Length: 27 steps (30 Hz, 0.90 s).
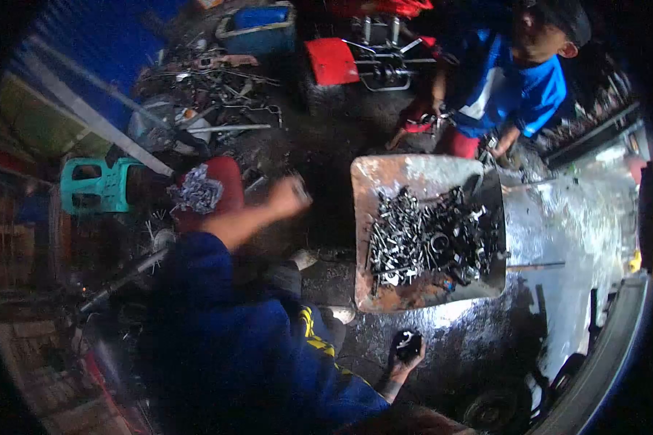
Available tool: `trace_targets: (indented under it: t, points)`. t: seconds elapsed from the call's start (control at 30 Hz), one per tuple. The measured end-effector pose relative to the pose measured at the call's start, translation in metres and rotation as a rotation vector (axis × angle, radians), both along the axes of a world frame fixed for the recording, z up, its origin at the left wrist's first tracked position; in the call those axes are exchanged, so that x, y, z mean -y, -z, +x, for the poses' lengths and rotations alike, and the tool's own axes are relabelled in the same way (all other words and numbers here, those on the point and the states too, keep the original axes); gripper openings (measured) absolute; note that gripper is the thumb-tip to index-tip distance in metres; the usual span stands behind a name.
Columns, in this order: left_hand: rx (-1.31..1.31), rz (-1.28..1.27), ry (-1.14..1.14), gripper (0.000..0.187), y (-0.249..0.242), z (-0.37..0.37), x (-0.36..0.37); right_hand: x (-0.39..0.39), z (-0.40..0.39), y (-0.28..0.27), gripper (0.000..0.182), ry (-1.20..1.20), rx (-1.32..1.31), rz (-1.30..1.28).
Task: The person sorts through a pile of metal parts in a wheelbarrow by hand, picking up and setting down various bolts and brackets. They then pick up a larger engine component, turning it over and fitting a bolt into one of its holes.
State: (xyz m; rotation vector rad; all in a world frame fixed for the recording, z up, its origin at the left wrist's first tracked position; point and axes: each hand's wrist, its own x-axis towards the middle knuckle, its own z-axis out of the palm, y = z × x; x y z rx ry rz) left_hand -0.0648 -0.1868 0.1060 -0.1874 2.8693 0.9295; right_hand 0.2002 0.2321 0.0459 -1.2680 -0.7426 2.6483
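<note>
Dark part (408, 339) sits in the right hand (415, 354), fingers curled round it, near the lower edge of the metal tray (421, 169). Off its left edge, the left hand (289, 196) is blurred; I cannot tell its grip. Metal pieces (428, 235) lie heaped inside.

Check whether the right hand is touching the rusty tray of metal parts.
Apart. The head view shows a strip of dark floor between the right hand and the nearest rim of the tray.
</note>
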Motion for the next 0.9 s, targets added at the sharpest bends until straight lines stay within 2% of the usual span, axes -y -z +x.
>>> trace_targets:
  t: [0.03,0.07,0.1,0.17,0.2,0.23,0.27,0.33,0.4,0.43,0.47,0.5,0.57,0.6,0.63,0.7,0.73,0.77,0.8,0.87,0.9]
  points:
    - [-0.023,-0.053,-0.206,0.03,-0.001,-0.034,0.047,-0.005,-0.006,-0.005,0.025,0.005,0.015,0.074]
    - [-0.17,-0.237,-0.293,0.03,-0.051,-0.072,0.083,0.002,-0.022,-0.009,0.022,-0.032,-0.047,0.037]
    - [-0.286,-0.328,-0.339,0.041,-0.065,-0.106,0.154,0.01,-0.039,-0.014,0.02,-0.07,-0.108,-0.001]
    - [-0.395,-0.498,-0.546,0.059,-0.116,-0.128,0.242,0.017,-0.048,0.003,0.018,-0.173,-0.252,0.28]
    - [-0.422,-0.521,-0.533,0.054,-0.125,-0.138,0.28,0.022,-0.057,0.006,0.018,-0.209,-0.303,0.379]
    - [-0.453,-0.543,-0.519,0.05,-0.13,-0.145,0.315,0.049,-0.083,-0.019,0.017,-0.059,-0.203,0.303]
    - [-0.453,-0.536,-0.534,0.05,-0.133,-0.137,0.312,0.069,-0.099,-0.038,0.017,0.093,-0.1,0.229]
    - [-0.314,-0.171,-0.43,0.047,-0.154,-0.128,0.289,0.091,-0.127,-0.038,0.019,0.0,-0.337,-0.017]
    - [-0.511,-0.348,-0.235,0.028,-0.083,-0.119,0.262,0.114,-0.163,-0.046,0.02,-0.083,-0.461,-0.111]
    - [-0.277,0.064,-0.234,0.028,-0.087,-0.094,0.212,0.123,-0.179,-0.052,0.016,-0.17,-0.438,-0.006]
    - [-0.017,0.519,-0.131,0.033,-0.028,-0.086,0.189,0.134,-0.195,-0.059,0.016,-0.257,-0.417,0.098]
    - [0.303,0.895,-0.134,0.039,0.029,-0.077,0.166,0.148,-0.212,-0.066,0.013,-0.296,-0.388,0.216]
    - [0.539,1.345,-0.096,0.066,0.03,-0.044,0.074,0.176,-0.244,-0.088,0.007,-0.369,-0.341,0.445]
    - [0.734,1.459,-0.311,0.072,-0.005,-0.03,0.028,0.19,-0.258,-0.103,0.011,-0.401,-0.322,0.556]
    - [0.807,1.63,-0.261,0.077,-0.019,-0.019,-0.002,0.201,-0.269,-0.118,0.013,-0.478,-0.333,0.642]
    - [0.874,2.042,-0.223,0.069,-0.014,-0.013,-0.046,0.221,-0.284,-0.128,0.015,-0.694,-0.595,1.052]
    - [0.82,2.351,0.093,0.063,-0.004,-0.016,-0.055,0.213,-0.302,-0.105,0.019,-0.886,-0.843,1.412]
    - [0.741,2.625,0.445,0.058,0.002,-0.018,-0.058,0.239,-0.294,-0.149,0.029,-0.942,-0.798,1.569]
    - [0.679,2.752,0.67,0.058,0.008,-0.019,-0.061,0.234,-0.307,-0.129,0.04,-1.179,-1.016,1.747]
    - [0.574,2.781,0.488,0.058,0.007,-0.018,-0.053,0.239,-0.313,-0.113,0.051,-1.414,-1.231,1.905]
    - [0.524,2.769,0.371,0.058,0.007,-0.018,-0.042,0.248,-0.306,-0.101,0.062,-1.475,-1.069,2.218]
